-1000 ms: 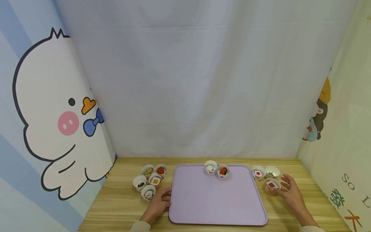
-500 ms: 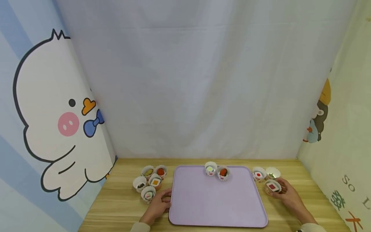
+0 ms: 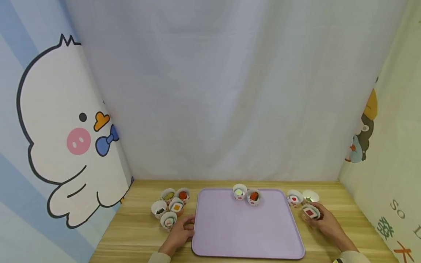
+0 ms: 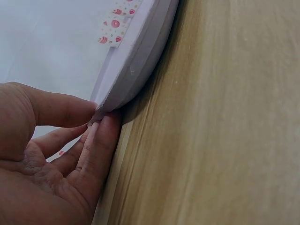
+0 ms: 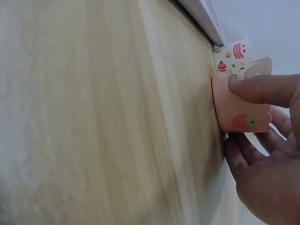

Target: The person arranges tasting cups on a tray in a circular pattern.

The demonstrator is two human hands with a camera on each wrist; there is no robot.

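My left hand [image 3: 179, 233] pinches the left rim of the lilac tray [image 3: 246, 233]; the left wrist view has the thumb [image 4: 65, 110] at the rim's upper side and a finger against its underside. At the right, my right hand [image 3: 327, 223] grips a pink paper cup [image 5: 241, 105] printed with a strawberry. That cup stands on the table and contains a white sushi-like piece with a dark red square [image 3: 310, 212]. Its neighbours are a white cup with a red-centred piece [image 3: 294, 199] and one with something green [image 3: 310, 197]. Two cups stand on the tray's far edge, one holding an orange-red piece [image 3: 254, 196].
Left of the tray several patterned paper cups cluster, among them one with an orange-square piece [image 3: 176, 207] and one with a pinkish piece [image 3: 169, 221]. The wooden table [image 3: 131, 233] ends at a pale curtain [image 3: 223, 109] behind; printed cloths hang at both sides.
My right hand has moved left and closed its fingers round the pink paper cup, which has shifted and tilted very slightly. The left hand stays at the tray's rim.
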